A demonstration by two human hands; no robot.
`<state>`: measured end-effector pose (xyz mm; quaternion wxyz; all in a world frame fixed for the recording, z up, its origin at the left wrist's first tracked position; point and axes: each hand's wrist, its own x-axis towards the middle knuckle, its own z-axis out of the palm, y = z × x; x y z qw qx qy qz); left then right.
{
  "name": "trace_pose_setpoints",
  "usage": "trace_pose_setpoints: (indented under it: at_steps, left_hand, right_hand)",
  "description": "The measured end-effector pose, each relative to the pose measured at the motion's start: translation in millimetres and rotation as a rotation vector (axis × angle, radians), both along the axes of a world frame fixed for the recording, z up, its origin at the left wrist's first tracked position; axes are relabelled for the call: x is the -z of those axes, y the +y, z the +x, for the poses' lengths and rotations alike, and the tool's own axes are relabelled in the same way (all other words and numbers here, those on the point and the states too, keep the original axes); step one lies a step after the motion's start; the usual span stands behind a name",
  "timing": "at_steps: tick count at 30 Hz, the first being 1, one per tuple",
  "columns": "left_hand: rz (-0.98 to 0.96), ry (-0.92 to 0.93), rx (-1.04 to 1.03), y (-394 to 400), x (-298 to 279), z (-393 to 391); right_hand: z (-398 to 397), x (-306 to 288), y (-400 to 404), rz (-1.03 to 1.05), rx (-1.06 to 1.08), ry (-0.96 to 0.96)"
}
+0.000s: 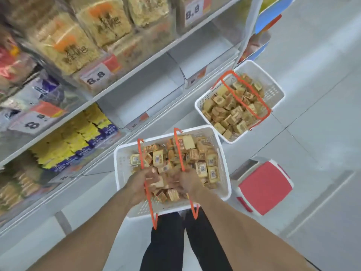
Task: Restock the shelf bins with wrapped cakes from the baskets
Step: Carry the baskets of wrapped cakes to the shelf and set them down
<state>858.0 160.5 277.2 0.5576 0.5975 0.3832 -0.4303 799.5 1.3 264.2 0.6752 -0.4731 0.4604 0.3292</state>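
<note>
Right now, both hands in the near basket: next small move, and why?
Probably lift both hands, left hand and right hand, with their cakes toward the empty clear bin. They are already buried in the near basket's wrapped cakes, and that bin looks bare.

2 white baskets: near basket [125,173] under the hands, far basket [273,89] further along the aisle. Each has 2 orange handles, so 4 handles total. Wrapped cakes [212,174] in the near one: dozens, too heaped to count exactly; same w/ the far cakes [220,100]. 2 hands in the pile, left hand [140,181] and right hand [186,181], approx. side by side. 1 red-topped stool [265,187] on the floor. 2 clear shelf bins [144,98] showing bare insides on the mid shelf. 3 price tags [95,78] reading 8.8 or part of it, others too blurred. 2 dark trouser legs [166,247] below.
</note>
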Motion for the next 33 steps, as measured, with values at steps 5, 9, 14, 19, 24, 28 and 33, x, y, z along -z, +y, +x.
trace_pose_setpoints:
  at_steps: [5, 9, 14, 19, 24, 28, 33]
  left_hand:
    - [-0.009, 0.094, -0.012, 7, 75, 35]
    - [-0.052, 0.137, -0.138, 6, 117, 43]
    - [-0.043, 0.146, -0.244, 31, 160, 41]
    - [0.059, 0.106, -0.221, 47, 194, 45]
    - [0.304, 0.079, -0.232, 102, 229, 19]
    - [0.565, 0.059, 0.027, 114, 265, 1]
    - [0.51, 0.156, 0.183, 99, 295, -16]
  right_hand:
    - [42, 76, -38, -0.213, -0.151, 0.02]
    - [78, 116, -64, -0.323, -0.174, 0.043]
    - [108, 153, -79, -0.411, -0.29, 0.039]
    - [131, 174, -101, -0.539, -0.223, 0.025]
    - [120, 195, -133, -0.828, -0.408, -0.148]
    - [106, 225, -151, -0.983, -0.71, -0.074]
    - [90, 255, -142, -0.808, -0.853, 0.116]
